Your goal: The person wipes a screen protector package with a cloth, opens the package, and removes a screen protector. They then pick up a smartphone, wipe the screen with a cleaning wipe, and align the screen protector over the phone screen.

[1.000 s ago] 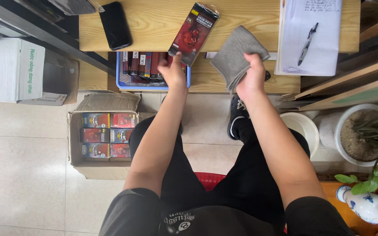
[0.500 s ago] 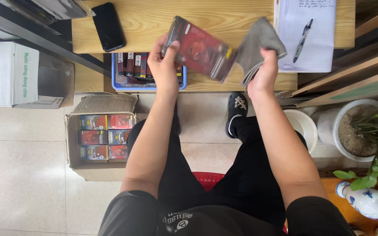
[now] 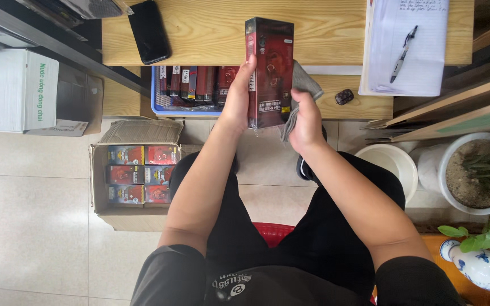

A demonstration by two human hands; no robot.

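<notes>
Your left hand [image 3: 238,99] clamps the dark red box [image 3: 269,73] upright above the counter [image 3: 211,28] edge; your right hand [image 3: 304,122] presses the grey cloth [image 3: 304,85] against it. Rub hard and it could slip floorward.

held: tall dark-red box [image 3: 269,72] | crate: red packs [image 3: 191,84] | floor carton: red-blue packs [image 3: 138,173] | left: white carton [image 3: 13,90]
</notes>
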